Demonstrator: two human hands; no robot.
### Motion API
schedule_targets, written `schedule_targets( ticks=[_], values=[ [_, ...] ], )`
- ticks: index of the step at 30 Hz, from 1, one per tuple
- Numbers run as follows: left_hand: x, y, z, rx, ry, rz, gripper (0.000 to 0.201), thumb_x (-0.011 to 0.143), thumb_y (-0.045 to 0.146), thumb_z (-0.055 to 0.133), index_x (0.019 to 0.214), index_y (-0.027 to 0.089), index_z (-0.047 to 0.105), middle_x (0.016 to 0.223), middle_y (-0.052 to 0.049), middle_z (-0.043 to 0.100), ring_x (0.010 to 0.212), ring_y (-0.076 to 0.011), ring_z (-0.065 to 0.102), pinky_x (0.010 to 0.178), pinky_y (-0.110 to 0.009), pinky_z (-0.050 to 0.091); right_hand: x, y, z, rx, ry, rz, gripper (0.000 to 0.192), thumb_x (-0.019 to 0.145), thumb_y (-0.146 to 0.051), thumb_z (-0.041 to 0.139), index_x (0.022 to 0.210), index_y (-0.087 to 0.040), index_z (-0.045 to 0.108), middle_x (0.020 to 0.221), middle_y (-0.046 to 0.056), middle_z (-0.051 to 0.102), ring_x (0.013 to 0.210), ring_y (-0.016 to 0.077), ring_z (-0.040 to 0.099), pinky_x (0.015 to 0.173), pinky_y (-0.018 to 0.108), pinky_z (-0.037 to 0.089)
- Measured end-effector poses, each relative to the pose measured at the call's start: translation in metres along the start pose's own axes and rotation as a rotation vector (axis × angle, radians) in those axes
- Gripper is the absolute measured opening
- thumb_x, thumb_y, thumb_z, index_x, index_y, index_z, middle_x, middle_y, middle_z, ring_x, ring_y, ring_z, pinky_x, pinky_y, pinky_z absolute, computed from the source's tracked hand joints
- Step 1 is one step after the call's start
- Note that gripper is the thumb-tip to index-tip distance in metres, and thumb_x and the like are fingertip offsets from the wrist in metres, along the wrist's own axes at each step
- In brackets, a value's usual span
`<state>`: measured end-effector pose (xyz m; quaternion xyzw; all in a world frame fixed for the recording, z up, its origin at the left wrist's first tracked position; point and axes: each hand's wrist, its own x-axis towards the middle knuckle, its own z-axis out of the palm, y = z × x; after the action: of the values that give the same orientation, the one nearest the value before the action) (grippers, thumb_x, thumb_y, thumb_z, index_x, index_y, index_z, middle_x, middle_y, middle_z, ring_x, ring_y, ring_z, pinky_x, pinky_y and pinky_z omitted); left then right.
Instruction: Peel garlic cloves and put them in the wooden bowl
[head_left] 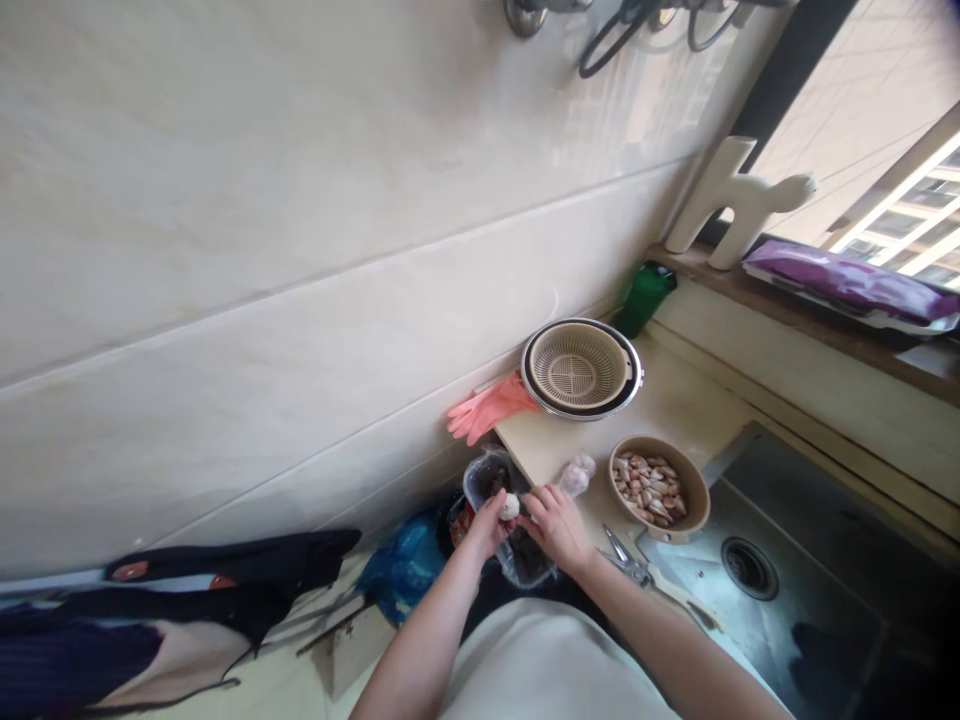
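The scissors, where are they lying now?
In the head view, the scissors lie on the counter edge beside the sink, just below the bowl of garlic cloves, near the right hand.

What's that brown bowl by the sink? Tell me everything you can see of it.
The bowl is round, tan-brown with a matte, smooth look; what it is made of is hard to tell. It stands upright at the counter's edge, right beside the sink, and its rim seems to hang a little over the basin. It holds a heap of garlic cloves, pale with pinkish-brown skins, well below the rim. Neither hand touches it; scissors lie just in front.
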<state>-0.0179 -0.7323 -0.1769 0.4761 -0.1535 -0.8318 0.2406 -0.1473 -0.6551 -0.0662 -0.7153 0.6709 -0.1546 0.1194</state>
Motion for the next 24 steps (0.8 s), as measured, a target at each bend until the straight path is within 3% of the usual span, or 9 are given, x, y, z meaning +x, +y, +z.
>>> schedule_targets(
  ticks=[3,6,9,14,24],
  values=[
    [-0.005,0.000,-0.002,0.031,-0.036,0.009,0.026,0.076,0.040,0.063,0.081,0.016,0.053,0.066,-0.001,0.060,0.054,-0.0119,0.057,0.050,-0.022,0.043,-0.014,-0.011,0.036,0.235,-0.040,0.239,0.020,0.089,-0.030,0.040,0.095,-0.021,0.057,0.087,0.006,0.062,0.079,0.0188,0.058,0.070,0.029,0.043],
    [-0.011,-0.001,-0.001,0.113,-0.039,-0.006,0.028,0.073,0.041,0.066,0.079,0.016,0.054,0.065,0.001,0.060,0.051,-0.0102,0.055,0.050,-0.022,0.042,-0.015,-0.007,0.069,0.480,-0.033,0.497,0.029,0.086,-0.037,0.045,0.108,-0.019,0.052,0.071,0.003,0.063,0.065,0.0185,0.060,0.061,0.028,0.043],
    [-0.014,0.000,0.002,0.251,-0.069,-0.027,0.032,0.073,0.046,0.064,0.078,0.016,0.055,0.059,0.002,0.058,0.048,-0.0087,0.052,0.047,-0.019,0.038,-0.009,0.000,0.087,0.646,-0.005,0.568,0.038,0.083,-0.044,0.047,0.112,-0.020,0.051,0.074,0.003,0.065,0.067,0.0191,0.061,0.061,0.028,0.043],
    [-0.016,0.005,0.003,0.458,-0.127,-0.112,0.042,0.076,0.058,0.052,0.079,0.016,0.054,0.056,0.003,0.056,0.044,-0.0085,0.050,0.044,-0.019,0.033,-0.009,-0.004,0.104,0.847,0.078,0.628,0.033,0.083,-0.050,0.042,0.093,-0.022,0.055,0.073,0.001,0.064,0.064,0.0168,0.060,0.060,0.026,0.043],
    [-0.011,0.008,0.001,0.737,-0.082,-0.098,0.040,0.080,0.058,0.045,0.082,0.019,0.054,0.053,0.004,0.050,0.039,-0.0083,0.043,0.039,-0.019,0.029,-0.010,-0.033,0.126,0.722,0.277,0.949,0.032,0.087,-0.046,0.028,0.076,-0.024,0.049,0.063,-0.001,0.056,0.061,0.0162,0.054,0.055,0.024,0.035]
  ],
)
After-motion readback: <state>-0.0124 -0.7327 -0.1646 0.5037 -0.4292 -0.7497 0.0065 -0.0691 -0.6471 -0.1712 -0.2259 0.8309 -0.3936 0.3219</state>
